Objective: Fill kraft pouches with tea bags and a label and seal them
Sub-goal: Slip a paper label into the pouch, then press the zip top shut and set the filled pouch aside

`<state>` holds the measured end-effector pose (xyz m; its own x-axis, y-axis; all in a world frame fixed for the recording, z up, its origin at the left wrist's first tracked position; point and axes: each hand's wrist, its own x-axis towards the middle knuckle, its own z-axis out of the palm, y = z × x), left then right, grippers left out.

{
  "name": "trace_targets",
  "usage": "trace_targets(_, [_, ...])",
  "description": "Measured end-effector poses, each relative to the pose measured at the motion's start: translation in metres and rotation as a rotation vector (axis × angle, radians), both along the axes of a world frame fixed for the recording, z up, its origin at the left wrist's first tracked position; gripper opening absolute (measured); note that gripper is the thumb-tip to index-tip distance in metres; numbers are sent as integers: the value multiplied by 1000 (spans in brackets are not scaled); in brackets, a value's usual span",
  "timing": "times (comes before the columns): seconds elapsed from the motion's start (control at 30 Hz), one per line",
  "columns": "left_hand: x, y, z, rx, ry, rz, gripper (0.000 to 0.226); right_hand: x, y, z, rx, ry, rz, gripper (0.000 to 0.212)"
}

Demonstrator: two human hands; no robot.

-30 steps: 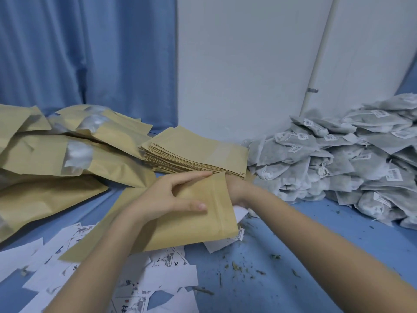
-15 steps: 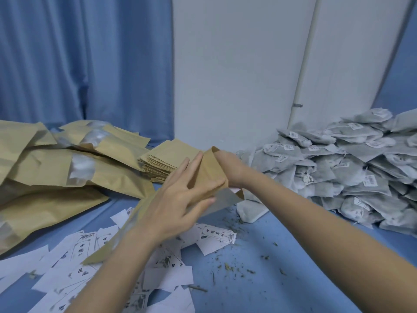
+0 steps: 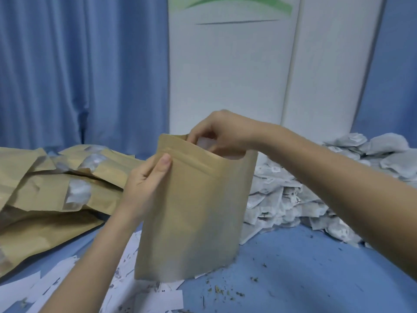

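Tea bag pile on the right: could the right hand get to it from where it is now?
Probably yes. The right hand has its fingers at the mouth of the kraft pouch, and the tea bag pile lies just beyond and below, nothing between. It must first let go of the pouch.

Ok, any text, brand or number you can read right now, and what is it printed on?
None legible.
Paper labels: dark print, too blurred to read.
Tea bags: small printed tags, too small to read.
Kraft pouch: facing side shows no print.
White panel: green arc and grey line, no words.
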<state>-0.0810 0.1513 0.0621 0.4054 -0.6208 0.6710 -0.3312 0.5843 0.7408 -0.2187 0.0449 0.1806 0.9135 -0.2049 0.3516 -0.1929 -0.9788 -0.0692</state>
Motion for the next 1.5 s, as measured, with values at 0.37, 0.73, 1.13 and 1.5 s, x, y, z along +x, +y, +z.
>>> trace_targets(0.37, [-20, -32, -6, -38, 119, -111, 27, -27, 7, 18, 283, 573, -121, 37])
trace_targets(0.73, [-32, -56, -17, 28, 160, -155, 25, -84, -12, 12, 253, 144, -154, 36])
trace_targets(1.13, [-37, -59, 12, 209, 163, -291, 47, -100, -21, -13, 125, -27, -141, 47])
trace_targets(1.5, [-59, -74, 4, -19, 352, 30, 27, -123, -56, -24, -166, -185, -434, 38])
